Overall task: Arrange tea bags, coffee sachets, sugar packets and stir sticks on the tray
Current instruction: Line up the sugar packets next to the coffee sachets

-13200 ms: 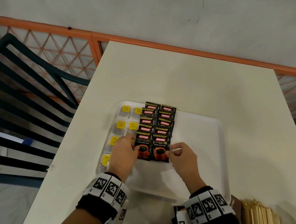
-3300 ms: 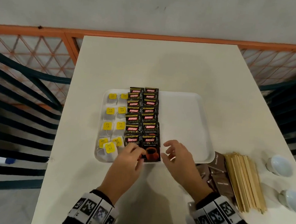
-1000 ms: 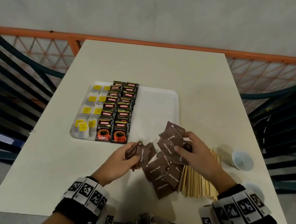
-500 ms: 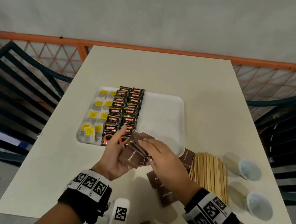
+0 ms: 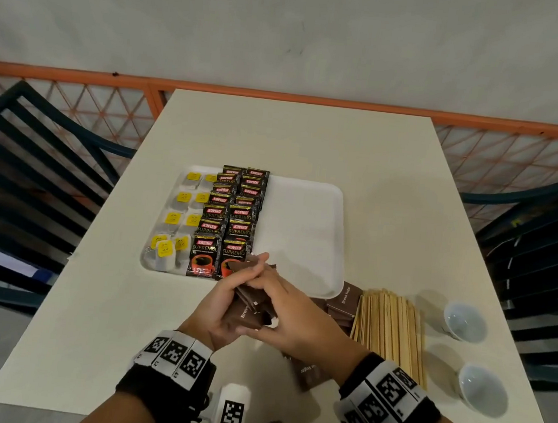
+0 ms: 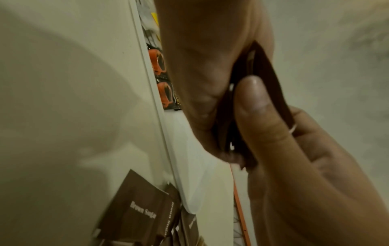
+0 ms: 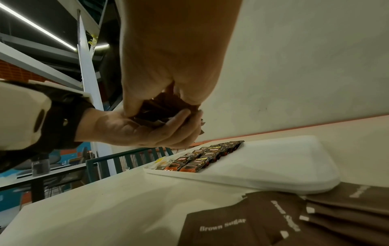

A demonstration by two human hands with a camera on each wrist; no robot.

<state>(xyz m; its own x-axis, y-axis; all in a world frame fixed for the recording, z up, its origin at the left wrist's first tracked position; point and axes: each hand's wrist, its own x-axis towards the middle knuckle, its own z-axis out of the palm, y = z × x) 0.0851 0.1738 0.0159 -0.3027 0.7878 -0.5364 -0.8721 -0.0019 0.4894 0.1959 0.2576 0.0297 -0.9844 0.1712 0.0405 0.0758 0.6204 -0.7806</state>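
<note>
Our left hand (image 5: 226,304) cups a fanned stack of brown sugar packets (image 5: 249,306), fingers curled under them, while our right hand (image 5: 289,317) pinches the same stack from the other side, thumb and fingers closed on the packets. Both hands hover just in front of the near edge of the white tray (image 5: 303,227), which sits on the cream counter (image 5: 295,137). On the tray's left part lie tea bags (image 5: 180,220) with yellow tags, and beside them two columns of black coffee sachets (image 5: 232,220); the tray's right part is bare white. Just off the tray's near right corner, more brown sugar packets (image 5: 343,302) lie loose on the counter, touching a bundle of wooden stir sticks (image 5: 389,329). Farther right of the tray stand two small white cups (image 5: 464,322).
</note>
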